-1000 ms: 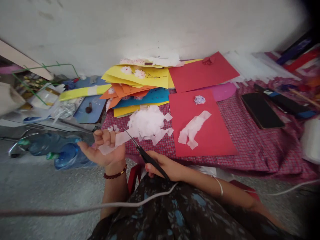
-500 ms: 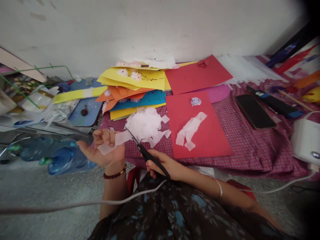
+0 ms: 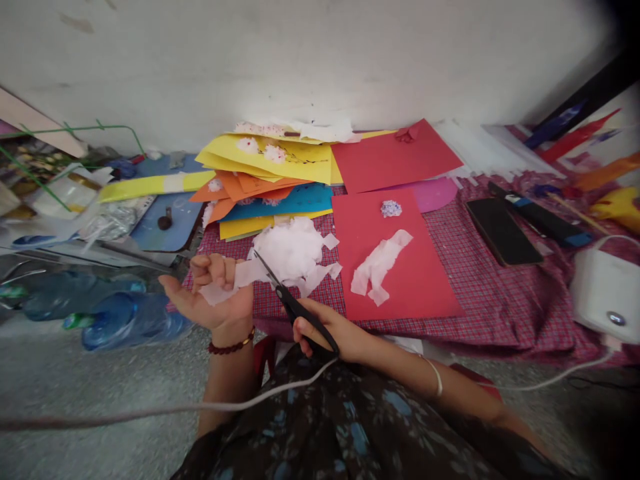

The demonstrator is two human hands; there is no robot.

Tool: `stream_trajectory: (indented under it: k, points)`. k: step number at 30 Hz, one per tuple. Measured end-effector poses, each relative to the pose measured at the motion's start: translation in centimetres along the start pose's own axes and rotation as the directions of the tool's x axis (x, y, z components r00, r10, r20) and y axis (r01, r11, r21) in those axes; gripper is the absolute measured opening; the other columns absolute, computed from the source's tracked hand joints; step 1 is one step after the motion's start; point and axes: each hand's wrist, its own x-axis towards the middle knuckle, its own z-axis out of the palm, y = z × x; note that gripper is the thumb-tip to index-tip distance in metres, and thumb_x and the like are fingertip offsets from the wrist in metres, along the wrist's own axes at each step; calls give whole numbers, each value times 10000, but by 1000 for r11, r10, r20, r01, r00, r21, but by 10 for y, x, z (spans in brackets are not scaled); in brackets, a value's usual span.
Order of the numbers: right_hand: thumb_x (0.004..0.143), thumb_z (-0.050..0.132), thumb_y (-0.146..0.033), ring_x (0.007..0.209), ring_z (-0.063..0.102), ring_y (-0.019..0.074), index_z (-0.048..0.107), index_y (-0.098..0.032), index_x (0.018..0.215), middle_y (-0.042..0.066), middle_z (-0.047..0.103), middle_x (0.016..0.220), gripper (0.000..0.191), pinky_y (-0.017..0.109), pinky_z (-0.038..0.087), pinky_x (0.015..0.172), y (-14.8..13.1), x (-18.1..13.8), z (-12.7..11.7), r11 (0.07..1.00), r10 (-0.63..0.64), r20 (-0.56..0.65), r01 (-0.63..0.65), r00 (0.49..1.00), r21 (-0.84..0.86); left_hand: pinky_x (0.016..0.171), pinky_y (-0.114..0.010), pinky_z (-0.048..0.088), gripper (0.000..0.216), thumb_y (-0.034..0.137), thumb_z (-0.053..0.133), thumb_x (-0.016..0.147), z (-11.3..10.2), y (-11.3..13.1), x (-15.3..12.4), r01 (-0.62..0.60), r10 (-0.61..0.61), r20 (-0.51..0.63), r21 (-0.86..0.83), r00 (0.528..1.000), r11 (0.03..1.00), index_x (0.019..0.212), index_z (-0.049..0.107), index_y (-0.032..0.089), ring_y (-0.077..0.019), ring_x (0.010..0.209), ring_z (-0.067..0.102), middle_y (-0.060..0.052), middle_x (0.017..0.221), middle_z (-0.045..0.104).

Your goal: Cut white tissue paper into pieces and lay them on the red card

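Note:
My left hand [image 3: 227, 312] is palm up, with its curled fingers closed on a strip of thin white paper [image 3: 249, 273]. One end of the strip lies across the palm; the other reaches right to the scissors. Black-handled scissors [image 3: 295, 305] sit in my right hand [image 3: 335, 330], fingers through the handles, blades pointing up and left by the strip's end. Just behind the blades, a heap of small white paper pieces [image 3: 287, 243] rests on the checked cloth [image 3: 450, 250]. More white strips [image 3: 381, 263] lie on a red sheet [image 3: 430, 287] to the right.
Behind the heap are stacked coloured sheets [image 3: 280, 179] with paper flowers. A phone [image 3: 503, 230], a dark blue-ended tool [image 3: 545, 217] and a white box [image 3: 607, 293] with a cable lie at the right. Blue water bottles [image 3: 130, 320] are on the floor at left. A pale cable [image 3: 225, 405] crosses my lap.
The view has shifted slightly, so the surroundings sit a little differently in it. Both hands keep nearly the same pose, with the strip and the scissors still held.

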Motion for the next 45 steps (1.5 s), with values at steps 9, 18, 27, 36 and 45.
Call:
stream_trajectory:
  k: [9, 18, 27, 36, 45]
  points:
    - [792, 654, -718, 540, 538, 76, 535, -186, 1105, -40, 569, 742, 628, 212, 435, 493, 4, 10, -4, 986, -8, -44, 16, 999, 169, 409, -200, 273, 790, 804, 311, 882, -2, 3, 4, -30, 30, 7, 16, 1000, 999, 725, 689, 129, -55, 384, 235, 48, 438, 328]
    - [739, 711, -725, 680, 589, 96, 533, -161, 1144, 7, 596, 859, 717, 222, 448, 608, 5, 8, -11, 968, 70, 119, -96, 990, 230, 435, -221, 247, 814, 773, 212, 930, 2, 9, 19, -133, 137, -37, 89, 990, 987, 728, 702, 156, -67, 431, 264, 24, 498, 403]
    - [743, 704, -727, 691, 587, 95, 533, -162, 1178, 4, 586, 868, 733, 217, 438, 603, 1, 13, -9, 972, 28, 184, -70, 982, 225, 453, -247, 233, 620, 722, 449, 903, 7, -10, 14, -246, 256, -6, 251, 967, 936, 715, 693, 184, -78, 409, 337, 18, 469, 476]
    - [755, 673, -750, 633, 570, 81, 535, -163, 1146, -10, 573, 814, 718, 204, 411, 551, -5, 21, -6, 986, 1, 148, -26, 989, 167, 474, -278, 223, 677, 833, 397, 834, 3, -16, 10, -251, 259, 30, 378, 965, 891, 687, 649, 222, -98, 414, 287, 27, 458, 392]
    - [815, 639, -711, 473, 487, 62, 582, -159, 1108, -39, 553, 706, 628, 198, 360, 432, -7, 25, -3, 992, -38, 13, 36, 999, 125, 476, -271, 227, 599, 726, 496, 876, 0, -28, 15, -262, 270, 24, 336, 963, 905, 682, 662, 184, -100, 412, 338, 18, 459, 439]
